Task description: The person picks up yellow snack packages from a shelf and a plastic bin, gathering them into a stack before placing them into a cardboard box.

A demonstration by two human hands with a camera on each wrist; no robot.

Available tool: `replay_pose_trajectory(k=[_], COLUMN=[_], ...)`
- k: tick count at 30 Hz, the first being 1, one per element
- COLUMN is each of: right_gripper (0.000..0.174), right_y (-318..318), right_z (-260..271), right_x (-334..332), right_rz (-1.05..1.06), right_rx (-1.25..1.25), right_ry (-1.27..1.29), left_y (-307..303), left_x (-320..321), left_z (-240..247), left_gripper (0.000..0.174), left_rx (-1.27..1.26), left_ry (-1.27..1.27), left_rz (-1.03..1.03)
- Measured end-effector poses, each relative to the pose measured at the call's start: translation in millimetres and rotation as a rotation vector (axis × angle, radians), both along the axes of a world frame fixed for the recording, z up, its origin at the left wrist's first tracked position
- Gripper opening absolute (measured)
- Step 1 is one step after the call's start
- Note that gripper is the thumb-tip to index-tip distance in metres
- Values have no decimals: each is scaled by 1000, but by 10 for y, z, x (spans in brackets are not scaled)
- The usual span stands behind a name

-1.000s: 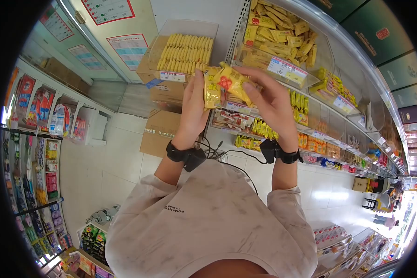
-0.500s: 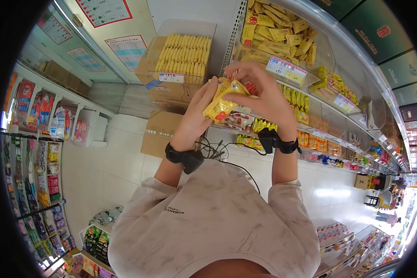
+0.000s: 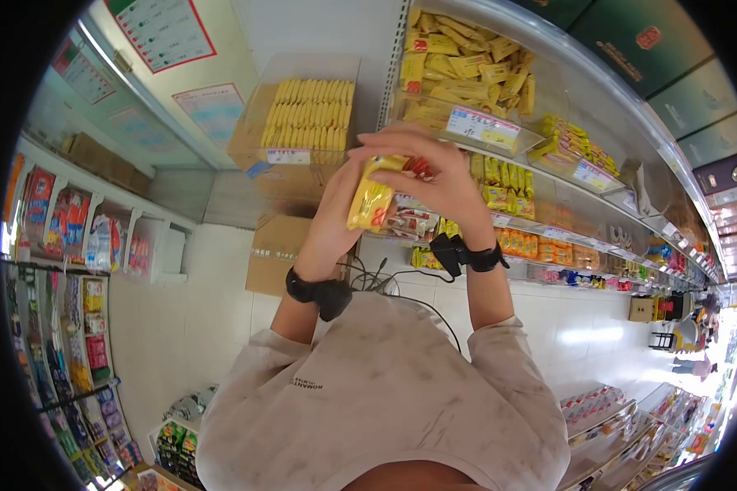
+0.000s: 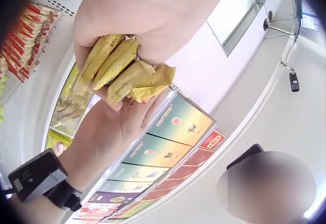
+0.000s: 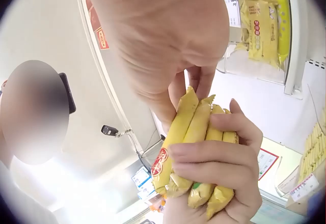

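Several yellow wrapped packets [image 3: 372, 201] are gathered in a row between the two hands. My left hand [image 3: 332, 214] grips them from the left side; in the right wrist view its fingers [image 5: 219, 158] curl over the packets [image 5: 175, 132]. My right hand [image 3: 434, 176] holds the same bunch at its upper end, thumb across the front. The left wrist view shows the packets' ends [image 4: 130, 74] side by side, one wrapper end sticking out to the right. A red part of a packet is visible under the right fingers in the head view.
Behind the hands, a clear bin [image 3: 311, 119] of neatly rowed yellow packets sits on cardboard boxes. Shelves with a bin of loose yellow packets [image 3: 467, 65] and other snacks run along the right. A cardboard box [image 3: 278, 266] stands on the floor; cables [image 3: 377, 274] hang below the hands.
The packets, spread and tilted between the hands earlier, now lie closer together. Both hands have shifted slightly left in the head view, and the right hand has come over the packets.
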State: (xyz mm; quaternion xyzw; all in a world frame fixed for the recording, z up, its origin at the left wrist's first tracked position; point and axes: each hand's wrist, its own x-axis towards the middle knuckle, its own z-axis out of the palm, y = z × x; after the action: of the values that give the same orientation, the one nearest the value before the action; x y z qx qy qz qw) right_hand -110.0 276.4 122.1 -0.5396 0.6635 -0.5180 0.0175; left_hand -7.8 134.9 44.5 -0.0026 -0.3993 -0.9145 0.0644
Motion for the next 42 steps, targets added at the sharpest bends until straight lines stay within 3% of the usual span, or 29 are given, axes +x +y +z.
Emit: replay_pose_trajectory(k=[3, 4, 7, 11, 14, 16, 17, 19, 22, 25, 28, 31, 32, 35, 38, 42], right_gripper=[38, 46, 50, 33, 23, 17, 16, 22, 29, 37, 38, 33, 26, 26, 30, 35], right_y=[-25, -36, -64, -83, -35, 92, 171, 308, 455, 367, 314, 323, 322, 295, 388, 342], right_z=[-15, -4, -13, -6, 164, 266, 370, 469, 339, 355, 347, 440, 460, 502, 304, 102], right_x=[-4, 66, 1, -14, -24, -251, -382, -765, -1366, -1528, -1544, -1386, -1253, -717, -427, -97], right_rz=[56, 84, 93, 16, -189, -363, -477, -510, -379, -186, -218, -389, -415, -385, -443, -358], right_rx=[-69, -66, -131, -100, -148, -200, -143, 83, 492, 546, 576, 487, 282, -159, -153, -297], right_ry=[55, -206, -199, 24, 145, 87, 143, 29, -14, -97, -10, 42, 119, 224, 400, 181], left_y=[38, 8, -43, -106, -138, -130, -125, -122, -97, -114, -123, -153, -161, -201, -226, -160], left_x=[78, 101, 133, 151, 71, 69, 70, 61, 65, 72, 102, 129, 120, 130, 129, 89], left_z=[25, -49, -50, -39, 18, 79, 101, 100, 112, 101, 143, 150, 144, 83, 102, 137], left_gripper=[45, 51, 59, 52, 43, 39, 37, 35, 35, 35, 36, 36, 36, 36, 37, 38], left_rx=[73, 98, 93, 79, 51, -41, -87, -82, -90, -120, -121, -108, -100, -91, -57, 2], left_ry=[87, 36, 81, 205, 158, 60, 11, -4, -30, -32, -40, -56, -58, -28, -6, 33], left_rz=[7, 7, -16, -63, -9, 84, 133, 178, 206, 211, 215, 260, 281, 340, 344, 341])
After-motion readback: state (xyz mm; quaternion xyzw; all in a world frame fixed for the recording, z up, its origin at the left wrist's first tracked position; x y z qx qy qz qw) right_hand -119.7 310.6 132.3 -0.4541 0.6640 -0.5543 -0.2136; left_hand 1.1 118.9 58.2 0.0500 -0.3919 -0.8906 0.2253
